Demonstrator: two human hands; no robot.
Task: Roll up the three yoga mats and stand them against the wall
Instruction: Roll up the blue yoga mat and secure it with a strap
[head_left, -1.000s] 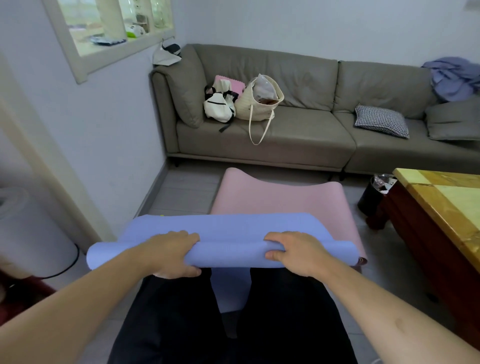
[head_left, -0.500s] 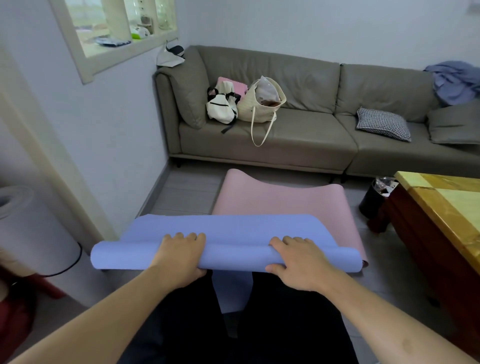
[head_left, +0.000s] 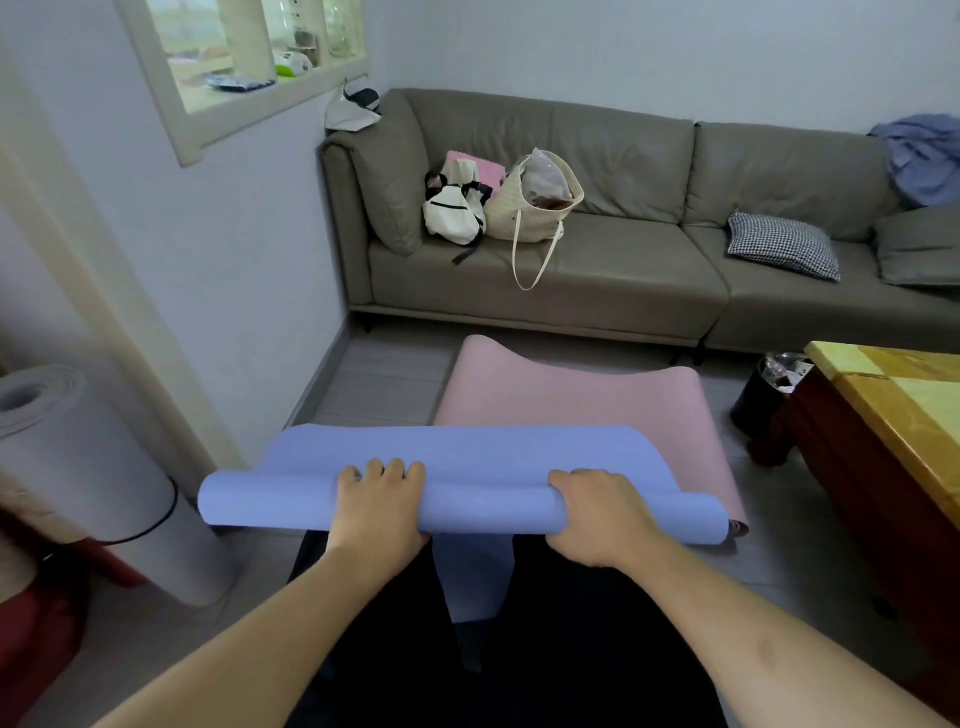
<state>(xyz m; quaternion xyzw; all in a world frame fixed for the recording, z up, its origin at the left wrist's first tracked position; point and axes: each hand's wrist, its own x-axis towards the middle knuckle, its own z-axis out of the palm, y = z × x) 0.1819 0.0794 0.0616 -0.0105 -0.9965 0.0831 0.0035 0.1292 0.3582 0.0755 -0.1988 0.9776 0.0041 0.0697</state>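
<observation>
A blue yoga mat (head_left: 483, 457) lies partly rolled in front of me, its roll running left to right just past my knees. My left hand (head_left: 379, 506) grips the roll left of centre, fingers curled over its top. My right hand (head_left: 597, 514) grips it right of centre the same way. Under and beyond the blue mat a pink yoga mat (head_left: 571, 395) lies flat on the floor toward the sofa. A grey rolled mat (head_left: 83, 467) stands upright at the left by the door frame, held by a black band.
A grey sofa (head_left: 623, 291) with bags and a checked cushion spans the back wall. A dark wooden table (head_left: 893, 415) with a yellow top stands at the right, a black bin (head_left: 763, 395) beside it. Bare floor tiles (head_left: 384, 379) show along the left wall.
Both hands have shifted their hold from the near side of the roll to over its top, and the roll has moved slightly forward along the blue mat.
</observation>
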